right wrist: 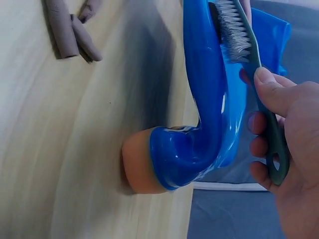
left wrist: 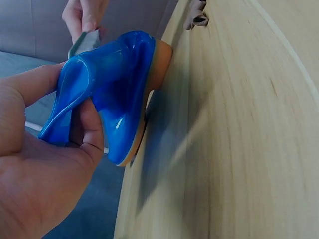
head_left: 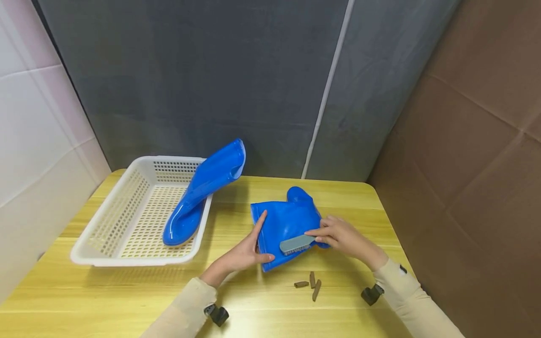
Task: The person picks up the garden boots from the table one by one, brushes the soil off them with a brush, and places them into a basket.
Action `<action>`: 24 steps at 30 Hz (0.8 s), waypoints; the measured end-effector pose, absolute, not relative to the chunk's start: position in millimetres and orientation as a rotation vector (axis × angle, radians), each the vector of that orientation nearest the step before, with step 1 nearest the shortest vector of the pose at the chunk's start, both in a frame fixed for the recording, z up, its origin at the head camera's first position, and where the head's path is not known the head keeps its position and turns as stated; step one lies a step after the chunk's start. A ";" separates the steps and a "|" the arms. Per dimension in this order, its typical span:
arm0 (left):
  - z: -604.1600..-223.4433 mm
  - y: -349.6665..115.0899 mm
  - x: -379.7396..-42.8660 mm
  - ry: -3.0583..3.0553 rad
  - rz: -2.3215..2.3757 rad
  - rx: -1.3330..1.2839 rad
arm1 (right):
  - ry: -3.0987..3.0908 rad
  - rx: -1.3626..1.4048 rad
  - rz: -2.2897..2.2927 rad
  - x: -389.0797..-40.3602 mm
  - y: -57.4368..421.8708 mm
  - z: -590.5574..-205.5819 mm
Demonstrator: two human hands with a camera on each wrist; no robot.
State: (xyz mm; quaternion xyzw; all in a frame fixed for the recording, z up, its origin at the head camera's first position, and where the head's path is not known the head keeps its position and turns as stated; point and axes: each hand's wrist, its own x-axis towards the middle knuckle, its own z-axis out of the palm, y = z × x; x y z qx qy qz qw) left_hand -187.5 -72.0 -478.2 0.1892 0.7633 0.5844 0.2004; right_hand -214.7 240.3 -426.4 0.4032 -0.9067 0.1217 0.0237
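Observation:
A blue rubber boot [head_left: 276,218] with an orange-tan sole [right wrist: 142,162] is held tilted over the table. My left hand [head_left: 243,251] grips its open top edge, thumb and fingers on either side of the shaft wall, as the left wrist view shows. With my right hand [head_left: 344,237] I hold a grey-green scrubbing brush [head_left: 296,242] by its handle. The white bristles [right wrist: 234,30] face the boot's shaft and appear to touch it. In the right wrist view my fingers curl round the handle [right wrist: 276,144].
On the left stands a white perforated plastic basket [head_left: 80,251]. A second blue boot [head_left: 203,188] leans over the basket's right rim, toe inside. Several short brown rolled pieces [head_left: 313,280] lie on the wooden table [head_left: 253,310] near the held boot. A dark partition [head_left: 211,84] rises behind.

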 end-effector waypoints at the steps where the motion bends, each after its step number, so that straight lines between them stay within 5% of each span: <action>1: -478.7 -72.4 -187.8 2.139 1.630 0.526 | -2.805 1.250 0.381 -212.5 241.4 -426.6; 24: -479.4 -72.0 -187.6 2.181 1.592 0.544 | -2.789 1.083 0.553 -179.6 256.7 -438.3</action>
